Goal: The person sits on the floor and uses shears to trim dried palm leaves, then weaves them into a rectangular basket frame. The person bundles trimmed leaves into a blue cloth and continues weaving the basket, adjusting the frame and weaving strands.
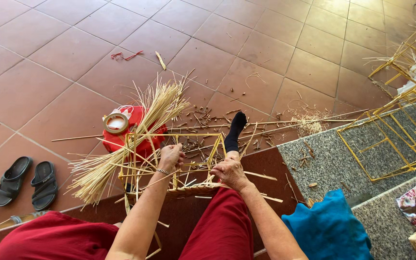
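My left hand [170, 157] grips thin straw strands on a yellow stick frame [216, 147] that rests across my red-clad lap. My right hand [230, 173] presses on the woven straw band [188, 191] at the frame's near edge, fingers curled on it. A bundle of pale straw [121, 154] fans out to the left of my left hand. My foot in a black sock [234, 131] sticks out past the frame.
A red container [140, 130] with a tape roll [116, 123] stands behind the straw. Black sandals [25, 180] lie at left. Yellow stick frames [386, 144] lie on the granite step [328, 163] at right, beside a blue cloth [328, 228]. Straw scraps litter the tiles.
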